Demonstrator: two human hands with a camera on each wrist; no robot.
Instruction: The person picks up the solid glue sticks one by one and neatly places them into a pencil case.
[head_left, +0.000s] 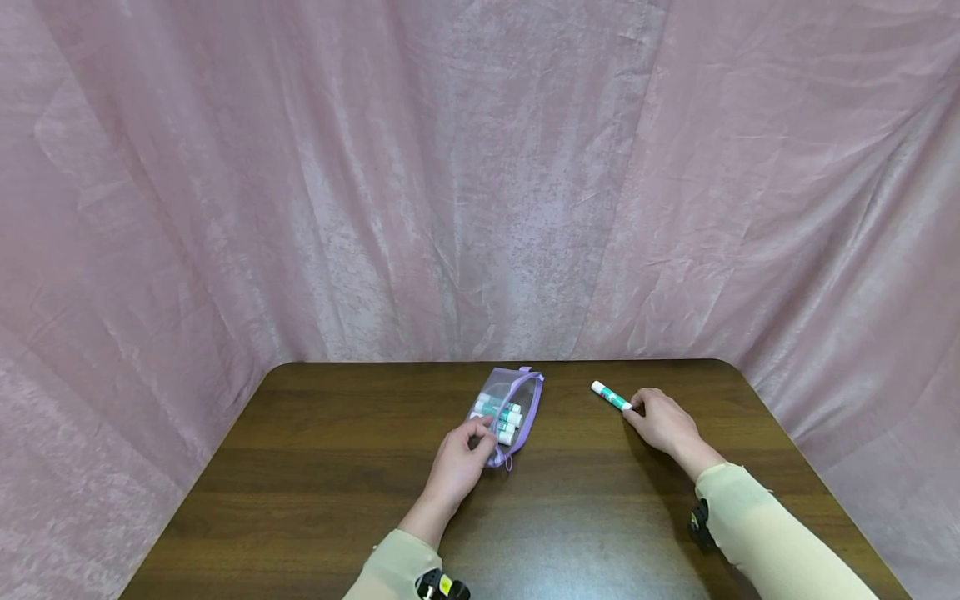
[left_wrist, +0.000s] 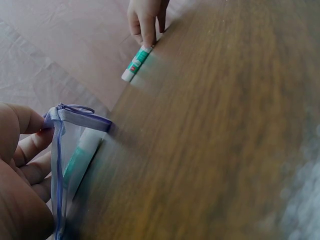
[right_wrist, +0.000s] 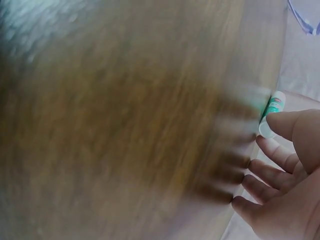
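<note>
A see-through mesh pouch (head_left: pixel 504 383) with a purple zip edge lies on the table, its zip side gaping. Several white-and-green glue sticks (head_left: pixel 508 415) lie inside it. My left hand (head_left: pixel 457 467) pinches the pouch's near edge between thumb and finger; in the left wrist view the purple corner (left_wrist: pixel 49 120) sits at the fingertips. To the right of the pouch, one loose glue stick (head_left: pixel 609 394) lies on the table. Its near end is between the thumb and index finger of my right hand (head_left: pixel 663 423), and the other fingers touch the tabletop in the right wrist view.
The brown wooden table (head_left: pixel 315 467) has rounded far corners. Pink curtain (head_left: pixel 450 183) hangs behind the table and along both sides. Cameras (head_left: pixel 442 585) are strapped on both wrists over pale sleeves.
</note>
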